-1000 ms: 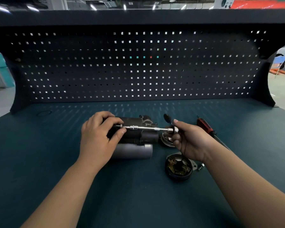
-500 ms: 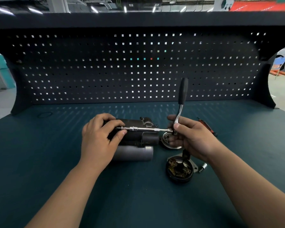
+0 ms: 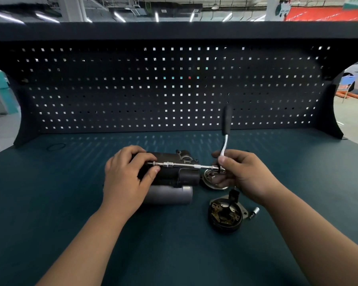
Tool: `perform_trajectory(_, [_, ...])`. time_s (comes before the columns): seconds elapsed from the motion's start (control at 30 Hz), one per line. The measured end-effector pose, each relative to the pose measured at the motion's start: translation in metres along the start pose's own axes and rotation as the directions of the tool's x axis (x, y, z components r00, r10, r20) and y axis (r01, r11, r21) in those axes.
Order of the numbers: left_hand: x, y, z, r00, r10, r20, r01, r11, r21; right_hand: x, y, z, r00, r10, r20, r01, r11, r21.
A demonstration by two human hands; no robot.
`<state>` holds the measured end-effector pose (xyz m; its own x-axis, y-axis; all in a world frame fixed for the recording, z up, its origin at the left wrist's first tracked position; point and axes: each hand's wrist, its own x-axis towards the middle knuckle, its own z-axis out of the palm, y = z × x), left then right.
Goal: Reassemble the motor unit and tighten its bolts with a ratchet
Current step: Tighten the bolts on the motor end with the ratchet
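L hand (image 3: 128,178) covers the left end of the motor unit (image 3: 174,174), so the spot where the extension bar (image 3: 186,165) meets it, bolt incl., can't be seen. R hand (image 3: 246,174) hides the head of the ratchet (image 3: 226,124); its black grip is motion-blurred. Round metal cover (image 3: 210,178) sits partly behind R hand, details unclear. Small socket (image 3: 254,211) by the brush plate (image 3: 225,217): too small to tell its size. Both forearms cut off at bottom edge; bench (image 3: 50,203) runs out of frame L, R & bottom.
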<state>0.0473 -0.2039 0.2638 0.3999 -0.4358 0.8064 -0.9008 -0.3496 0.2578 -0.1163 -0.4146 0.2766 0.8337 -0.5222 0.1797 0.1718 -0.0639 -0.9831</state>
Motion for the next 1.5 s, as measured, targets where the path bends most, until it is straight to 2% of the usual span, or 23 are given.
perform_trajectory(0.13, [-0.001, -0.001, 0.000, 1.000, 0.015, 0.001, -0.015, 1.000, -0.002, 0.002, 0.004, 0.012, 0.990, 0.093, -0.108, -0.109, 0.982, -0.155])
perform_trajectory(0.37, [-0.002, 0.000, 0.003, 1.000, 0.011, -0.027, -0.011, 1.000, 0.006, 0.003, 0.006, 0.012, 0.983, 0.134, -0.124, -0.148, 0.983, -0.111])
perform_trajectory(0.5, [-0.001, 0.002, 0.003, 1.000, 0.007, -0.028, -0.007, 1.000, 0.010, 0.002, 0.005, 0.008, 0.993, 0.052, -0.103, -0.066, 0.988, -0.141])
perform_trajectory(0.67, [-0.001, 0.004, 0.002, 1.000, 0.001, -0.026, 0.000, 1.000, 0.024, 0.002, 0.002, 0.001, 0.999, -0.041, -0.009, 0.041, 0.999, -0.032])
perform_trajectory(0.73, [0.000, 0.004, 0.001, 1.000, -0.001, -0.022, 0.002, 1.000, 0.023, 0.002, 0.000, -0.006, 0.995, -0.092, 0.033, 0.095, 0.991, -0.096])
perform_trajectory(0.83, [0.000, 0.003, 0.001, 1.000, 0.001, -0.022, -0.001, 1.000, 0.028, -0.002, -0.004, -0.015, 0.958, -0.249, 0.141, 0.283, 0.897, -0.340])
perform_trajectory(0.97, [0.000, 0.001, 0.002, 1.000, -0.002, -0.024, 0.003, 0.999, 0.036, -0.004, -0.004, -0.016, 0.943, -0.278, 0.182, 0.325, 0.885, -0.333])
perform_trajectory(1.07, [0.000, 0.002, 0.003, 1.000, -0.003, -0.024, 0.004, 0.999, 0.038, -0.002, -0.003, -0.015, 0.964, -0.229, 0.137, 0.263, 0.907, -0.330])
perform_trajectory(1.2, [0.000, 0.002, 0.003, 1.000, -0.018, -0.020, 0.019, 0.998, 0.056, 0.000, -0.007, -0.010, 0.991, -0.083, 0.106, 0.100, 0.980, -0.172])
perform_trajectory(1.3, [-0.001, 0.006, 0.006, 0.998, -0.015, -0.063, 0.020, 0.997, 0.081, 0.006, -0.015, -0.005, 0.999, 0.001, 0.050, 0.008, 0.984, -0.176])
perform_trajectory(1.4, [0.000, 0.008, 0.010, 0.994, -0.029, -0.102, 0.039, 0.995, 0.096, 0.017, -0.018, 0.007, 0.986, 0.160, -0.053, -0.167, 0.973, -0.160])
perform_trajectory(1.5, [0.000, 0.006, 0.012, 0.992, -0.023, -0.127, 0.034, 0.995, 0.089, 0.023, -0.014, 0.014, 0.974, 0.204, -0.098, -0.220, 0.957, -0.189])
